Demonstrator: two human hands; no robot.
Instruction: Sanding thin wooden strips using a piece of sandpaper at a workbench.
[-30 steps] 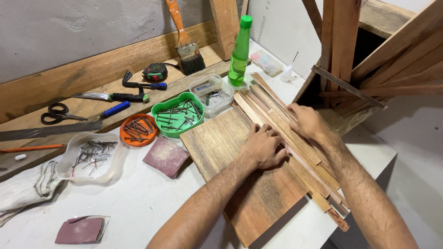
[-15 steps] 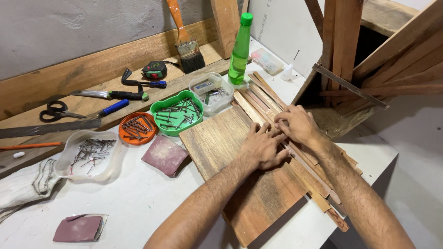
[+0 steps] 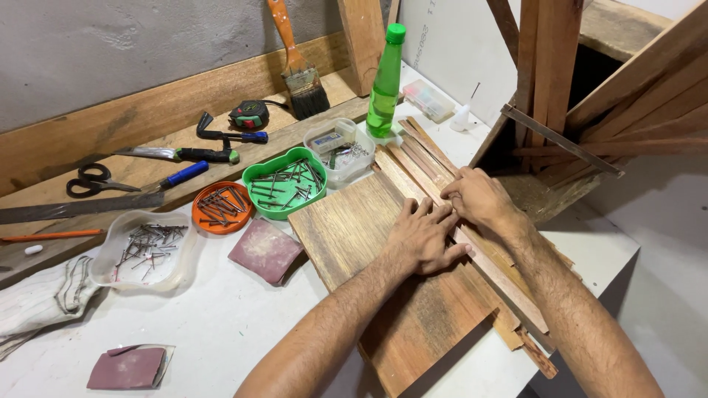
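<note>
Surface: white worktable (image 3: 221,324) set against a grey wall, with a long wooden beam (image 3: 147,118) running along its far edge.
Wide board: brown wooden board (image 3: 383,280) lying flat at the near centre of the table, its near corner past the table edge.
Strips: bundle of thin wooden strips (image 3: 472,243) lying along the right edge of the board, running from far left to near right.
Left hand: left hand (image 3: 424,236) flat, palm down, fingers spread, pressing where the board meets the strips; it grips nothing.
Right hand: right hand (image 3: 479,197) just to the right of the left one and touching it, fingers curled down over the strips; whether it pinches one strip cannot be told.
Nail trays: green tray (image 3: 284,184), orange round tray (image 3: 220,206) and clear tray (image 3: 144,250) sit in a row left of the board, each holding nails.
Clear box: small clear box (image 3: 339,151) just beyond the green tray.
Bottle: green plastic bottle (image 3: 386,85) upright at the far end of the strips.
Sandpaper: one reddish pad (image 3: 265,250) touching the board's left edge, another (image 3: 127,367) near the left front.
Tools on beam: paintbrush (image 3: 299,66), tape measure (image 3: 248,114), scissors (image 3: 92,180), blue-handled tool (image 3: 181,173).
Cloth: striped cloth (image 3: 40,298) at far left.
Right side: leaning timber slats (image 3: 582,81) over a dark opening.
</note>
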